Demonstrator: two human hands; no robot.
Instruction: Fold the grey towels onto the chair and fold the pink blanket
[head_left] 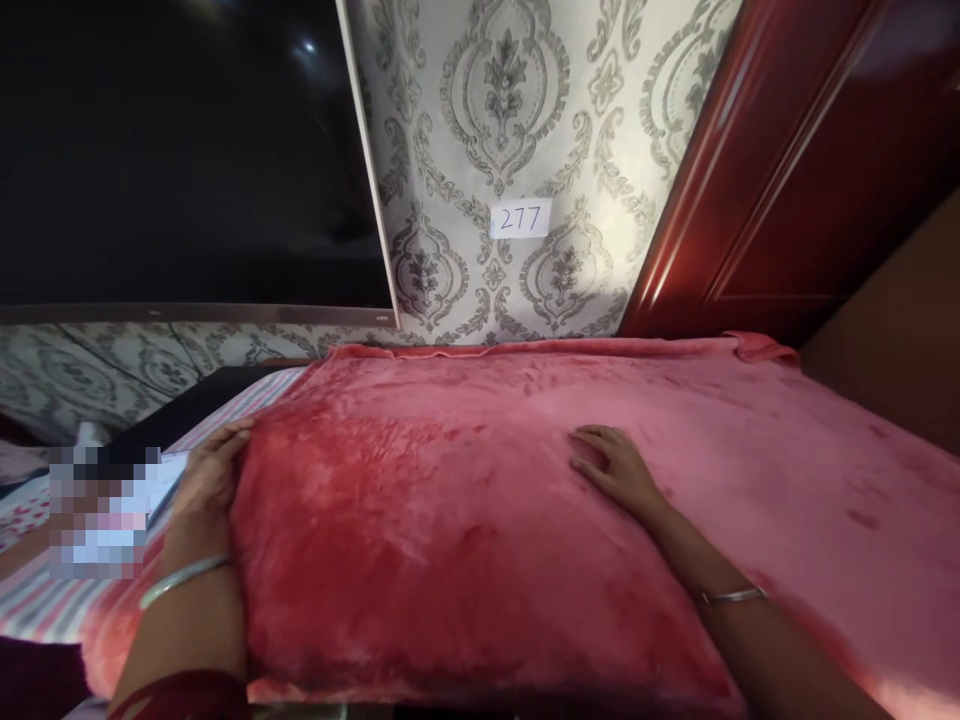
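I see a bed (225, 400) carrying a striped sheet (45, 600) at its left side. A pink plush blanket (750, 430) lies spread over it, and a folded red plush blanket (420, 540) rests on top.

A home bedroom. A plush red blanket (480, 470) covers a bed against damask wallpaper (502, 120). A dark window (180, 150) is far left, a red wooden door (787, 170) far right.
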